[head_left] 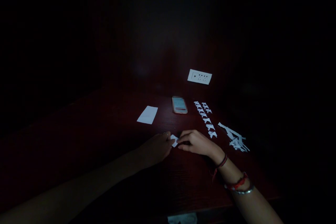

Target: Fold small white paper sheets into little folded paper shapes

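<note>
Between my two hands lies a small folded piece of white paper [174,140], low over the dark red table. My left hand [159,147] pinches its left side, the thumb on top. From the right, my right hand [195,142] has its fingertips at the paper's other edge, thumb and index finger bent around it. Right of that hand, several small folded paper pieces [207,120] sit in two rows. Beyond my left hand rests a flat white sheet of paper [147,115].
A phone [180,105] with a blurred screen lies behind my hands. Thin paper strips [237,141] are heaped at the right. A white socket panel [199,76] is on the wall at the back. Something pale [182,218] shows below the table's front edge. The surroundings are very dark.
</note>
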Action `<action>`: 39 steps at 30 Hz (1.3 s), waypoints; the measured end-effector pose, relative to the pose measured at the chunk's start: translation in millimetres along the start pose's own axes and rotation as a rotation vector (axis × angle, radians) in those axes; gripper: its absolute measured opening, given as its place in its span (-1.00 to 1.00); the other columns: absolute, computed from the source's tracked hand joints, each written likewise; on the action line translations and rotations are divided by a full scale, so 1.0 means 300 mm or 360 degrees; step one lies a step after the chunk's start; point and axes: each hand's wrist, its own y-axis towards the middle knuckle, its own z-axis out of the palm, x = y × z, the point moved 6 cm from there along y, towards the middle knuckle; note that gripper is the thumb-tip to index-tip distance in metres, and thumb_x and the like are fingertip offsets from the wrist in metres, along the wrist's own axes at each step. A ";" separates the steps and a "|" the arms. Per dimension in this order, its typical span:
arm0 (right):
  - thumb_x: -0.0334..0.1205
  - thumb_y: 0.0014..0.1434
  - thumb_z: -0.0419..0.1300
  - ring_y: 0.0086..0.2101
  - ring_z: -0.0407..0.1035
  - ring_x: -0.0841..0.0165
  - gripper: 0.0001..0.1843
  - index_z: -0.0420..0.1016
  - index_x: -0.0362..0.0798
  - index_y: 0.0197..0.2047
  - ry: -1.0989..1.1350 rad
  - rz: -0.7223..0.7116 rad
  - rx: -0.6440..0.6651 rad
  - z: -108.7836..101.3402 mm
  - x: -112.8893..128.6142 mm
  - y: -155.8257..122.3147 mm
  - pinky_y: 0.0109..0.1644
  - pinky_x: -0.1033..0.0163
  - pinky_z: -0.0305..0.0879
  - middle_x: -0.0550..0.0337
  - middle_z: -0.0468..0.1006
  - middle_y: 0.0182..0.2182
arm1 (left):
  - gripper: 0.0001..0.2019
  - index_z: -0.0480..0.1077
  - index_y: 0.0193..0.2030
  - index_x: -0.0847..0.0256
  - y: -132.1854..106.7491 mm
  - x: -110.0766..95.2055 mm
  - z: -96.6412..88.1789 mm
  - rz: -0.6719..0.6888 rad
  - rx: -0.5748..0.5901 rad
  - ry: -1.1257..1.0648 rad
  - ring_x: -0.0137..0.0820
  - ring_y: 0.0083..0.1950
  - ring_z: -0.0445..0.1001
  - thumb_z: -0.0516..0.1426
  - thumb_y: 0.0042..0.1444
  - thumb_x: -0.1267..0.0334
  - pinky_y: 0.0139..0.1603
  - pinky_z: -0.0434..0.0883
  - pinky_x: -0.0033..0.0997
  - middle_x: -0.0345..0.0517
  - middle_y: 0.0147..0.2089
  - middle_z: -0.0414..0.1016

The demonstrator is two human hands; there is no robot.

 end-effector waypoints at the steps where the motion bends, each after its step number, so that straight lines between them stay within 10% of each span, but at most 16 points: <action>1: -0.25 0.02 0.08 -0.30 0.29 0.45 -0.74 0.40 -0.03 -0.17 -0.0017 0.0017 -0.0007 0.003 -0.001 0.002 -0.22 0.38 0.15 0.17 0.39 -0.30 | -0.72 0.20 -0.06 0.29 0.001 0.000 -0.002 -0.0004 -0.0016 -0.0013 -0.38 -0.27 0.26 -0.09 0.06 0.42 -0.25 0.23 -0.39 -0.04 -0.26 0.23; 10: -0.19 0.07 0.02 -0.31 0.29 0.45 -0.76 0.42 -0.04 -0.21 -0.0156 0.0030 -0.0072 0.008 -0.019 -0.003 -0.20 0.39 0.14 0.16 0.40 -0.33 | -0.75 0.22 -0.08 0.27 -0.019 0.012 -0.009 0.0121 -0.0061 -0.0051 -0.27 0.07 0.10 -0.08 0.08 0.38 -0.01 0.12 -0.26 0.03 0.05 0.13; 39: -0.41 -0.08 0.08 -0.50 0.18 0.52 -0.95 0.32 -0.14 -0.54 0.0183 0.0322 -0.0365 0.030 -0.085 0.010 -0.39 0.43 0.08 0.26 0.32 -0.54 | -0.64 0.09 0.04 0.14 -0.019 0.040 -0.015 0.0218 0.0170 -0.0210 -0.40 -0.02 0.23 -0.10 0.07 0.43 -0.08 0.14 -0.37 -0.14 0.04 0.21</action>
